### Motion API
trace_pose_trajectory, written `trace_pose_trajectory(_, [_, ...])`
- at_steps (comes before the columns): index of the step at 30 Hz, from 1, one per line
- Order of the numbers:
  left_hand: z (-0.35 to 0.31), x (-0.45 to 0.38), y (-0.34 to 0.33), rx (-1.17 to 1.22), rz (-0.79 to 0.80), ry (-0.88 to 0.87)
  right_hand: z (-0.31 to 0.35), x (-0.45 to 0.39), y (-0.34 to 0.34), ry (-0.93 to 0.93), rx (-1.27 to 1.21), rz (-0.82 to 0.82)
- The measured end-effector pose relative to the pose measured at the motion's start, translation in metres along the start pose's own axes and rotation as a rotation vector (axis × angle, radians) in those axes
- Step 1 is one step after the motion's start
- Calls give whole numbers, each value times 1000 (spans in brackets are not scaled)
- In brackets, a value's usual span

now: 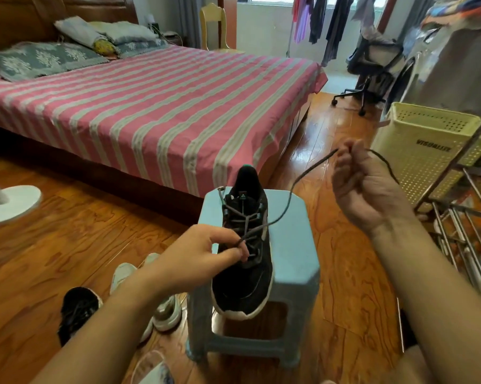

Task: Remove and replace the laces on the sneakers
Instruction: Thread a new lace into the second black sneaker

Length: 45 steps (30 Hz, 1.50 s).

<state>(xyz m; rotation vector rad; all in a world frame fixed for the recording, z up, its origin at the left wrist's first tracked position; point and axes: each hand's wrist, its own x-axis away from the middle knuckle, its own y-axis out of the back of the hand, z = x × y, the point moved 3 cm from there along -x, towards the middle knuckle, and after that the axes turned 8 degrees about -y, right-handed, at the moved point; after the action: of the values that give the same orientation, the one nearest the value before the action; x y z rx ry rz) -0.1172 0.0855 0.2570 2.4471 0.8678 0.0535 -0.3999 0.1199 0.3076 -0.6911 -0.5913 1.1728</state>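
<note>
Sneaker (245,261), black with a white sole, sits on a pale blue plastic stool (297,261), toe toward the person and heel toward the bed (150,106); its dark lace (289,198) is partly threaded through the eyelets. Left hand (203,253) is low over the middle of the shoe, thumb and forefinger pinching the lace where it leaves the eyelets, so this grip touches the shoe's lacing; right hand (364,187) is raised up and to the right of the shoe, well apart from it, fingers curled round the far stretch of the same lace, whose end trails past the fingers toward the cream laundry basket (427,139); the lace runs in a slack curve between the two hands. On the wooden floor (81,239) left of the stool lie a second black sneaker (78,309) and a pair of light-coloured shoes (161,306); a metal rack (466,212) stands at the right.
</note>
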Motion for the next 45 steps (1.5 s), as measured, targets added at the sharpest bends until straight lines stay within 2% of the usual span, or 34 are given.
trace_pose_trajectory(2, [-5, -2, -1, -43, -96, -45, -12, -4, -3, 1, 139, -75])
trace_pose_trajectory(3, [-6, -5, 1, 6, -200, -62, -16, -4, -4, -11, 170, -95])
trace_pose_trajectory(5, [-2, -12, 12, 251, -499, -34, -24, -3, -8, -59, 170, -102])
trace_pose_trajectory(7, [0, -18, 24, 560, -716, 4, -29, -4, -9, -84, 121, -92])
trace_pose_trajectory(10, [6, -24, 36, 740, -840, -1, -33, -9, -11, -48, 124, -106])
trace_pose_trajectory(12, [13, -25, 41, 703, -823, 35, -32, -16, -7, -7, 101, -134])
trace_pose_trajectory(14, [25, -25, 43, 646, -764, 136, -29, -24, -1, 13, 208, -143])
trace_pose_trajectory(16, [41, -23, 42, 456, -673, 267, -26, -29, 4, 65, 589, -186])
trace_pose_trajectory(18, [50, -20, 37, 252, -592, 324, -27, -28, -2, 177, 1151, -205])
trace_pose_trajectory(20, [53, -19, 30, 205, -545, 324, -40, -22, -17, 265, 1589, -102])
trace_pose_trajectory(21, [53, -19, 27, 209, -538, 315, -49, -17, -23, 280, 1694, -37])
trace_pose_trajectory(25, [52, -29, 20, 215, -565, 259, -94, 8, -38, 305, 1702, 98])
trace_pose_trajectory(29, [54, -37, 16, 305, -566, 224, -133, 16, -38, 254, 1818, -2])
trace_pose_trajectory(34, [57, -37, 15, 470, -556, 242, -134, 17, -32, 281, 1815, -45])
trace_pose_trajectory(38, [56, -37, 14, 397, -545, 219, -123, 18, -38, 493, 1747, -162])
trace_pose_trajectory(41, [54, -39, 14, 299, -546, 194, -125, 19, -49, 657, 1711, -136])
trace_pose_trajectory(45, [53, -41, 14, 239, -534, 164, -145, 15, -49, 541, 1807, -72])
